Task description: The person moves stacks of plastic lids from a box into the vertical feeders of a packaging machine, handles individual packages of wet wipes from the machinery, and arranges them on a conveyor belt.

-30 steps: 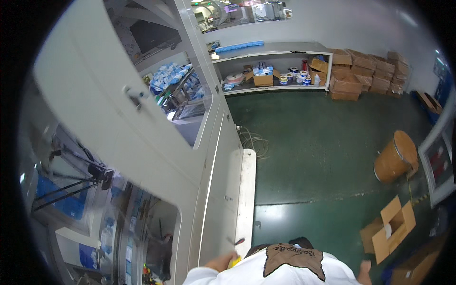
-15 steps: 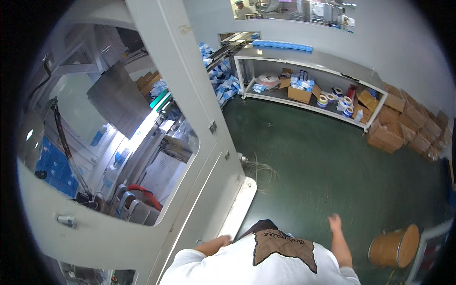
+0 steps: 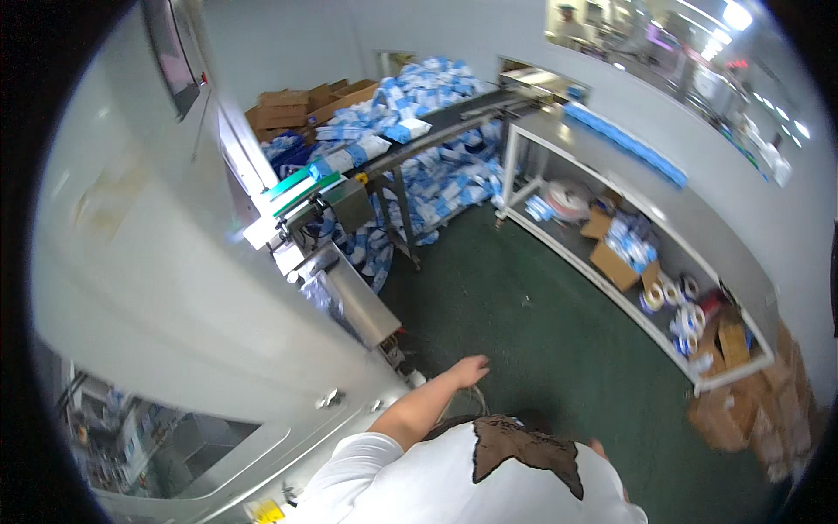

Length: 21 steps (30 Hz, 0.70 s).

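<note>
My left hand (image 3: 471,369) reaches forward over the green floor (image 3: 541,323), fingers loosely apart and holding nothing. It hovers just right of the big white machine cabinet (image 3: 148,262) and near the small steel chute (image 3: 362,306) sticking out of it. Only a sliver of my right hand (image 3: 597,448) shows past my white shirt (image 3: 454,489), too little to tell whether it grips anything.
A conveyor (image 3: 436,131) loaded with blue-and-white packets runs from the machine toward the back, with more packets heaped beneath it. A white shelf bench (image 3: 628,218) on the right holds tape rolls and cardboard boxes. Brown cartons (image 3: 297,100) are stacked at the back.
My view has swung along the machine toward the conveyor end. My left arm now stretches further forward; my right hand has dropped almost out of sight.
</note>
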### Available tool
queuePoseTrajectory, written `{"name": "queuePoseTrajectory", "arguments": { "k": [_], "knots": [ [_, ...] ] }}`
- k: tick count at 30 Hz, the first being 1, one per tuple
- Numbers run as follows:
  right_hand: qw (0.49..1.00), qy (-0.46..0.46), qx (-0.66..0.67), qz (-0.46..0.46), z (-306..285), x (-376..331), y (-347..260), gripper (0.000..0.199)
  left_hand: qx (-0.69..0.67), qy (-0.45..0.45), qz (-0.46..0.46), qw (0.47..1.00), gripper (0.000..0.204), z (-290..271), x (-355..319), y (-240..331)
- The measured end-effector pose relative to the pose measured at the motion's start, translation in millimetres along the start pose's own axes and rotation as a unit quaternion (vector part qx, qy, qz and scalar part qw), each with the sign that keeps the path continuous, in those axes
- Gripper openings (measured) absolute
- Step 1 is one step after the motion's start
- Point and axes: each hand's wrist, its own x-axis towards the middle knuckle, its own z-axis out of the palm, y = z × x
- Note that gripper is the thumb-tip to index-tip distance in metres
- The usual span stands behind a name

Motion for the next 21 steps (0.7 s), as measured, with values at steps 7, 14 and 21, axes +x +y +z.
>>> {"name": "queuePoseTrajectory", "arguments": {
  "k": [7,14,21],
  "knots": [
    [0.986,0.040,-0.125,-0.105,-201,286,-3,0.035,0.158,0.265,0.027,0.951,0.048,-245,209,5],
    [0.774,0.162,0.048,-0.610,-538,397,-605,0.068,0.276,0.386,-0.269,0.838,0.066,-486,207,-95],
    [0.581,0.168,-0.135,-0.785,-557,308,-1061,0.079,0.330,0.255,-0.423,0.804,0.092,-687,198,-194]
  ]
}}
